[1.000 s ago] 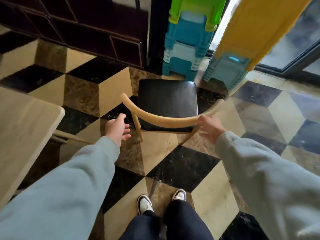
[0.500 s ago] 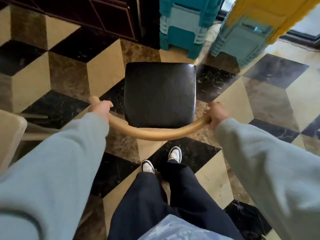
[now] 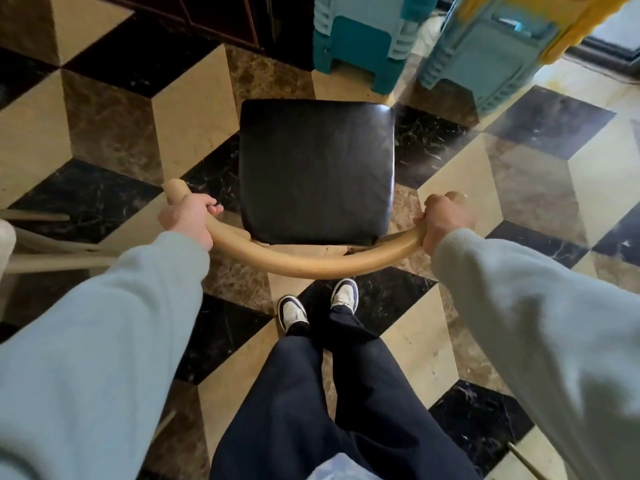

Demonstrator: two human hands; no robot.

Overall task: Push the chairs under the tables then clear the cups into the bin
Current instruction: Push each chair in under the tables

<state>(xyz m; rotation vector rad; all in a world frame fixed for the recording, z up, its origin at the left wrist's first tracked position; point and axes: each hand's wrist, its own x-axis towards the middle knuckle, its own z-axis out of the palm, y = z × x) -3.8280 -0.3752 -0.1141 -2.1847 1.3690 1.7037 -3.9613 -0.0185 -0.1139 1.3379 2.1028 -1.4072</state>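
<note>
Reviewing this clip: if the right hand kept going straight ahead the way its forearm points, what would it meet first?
The right hand, gripping the chair's curved backrest, points up-left in the picture. Beyond the rail lies the black seat cushion, probably first, though the hand may pass above it; depth is unclear.

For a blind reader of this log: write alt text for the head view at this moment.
Seen from above, a person's left hand and right hand grip the two ends of a chair's curved wooden backrest, its black padded seat facing away over a cube-patterned marble floor. Stacked teal plastic stools stand beyond it; grey sleeves, dark trousers and sneakers fill the foreground.
</note>
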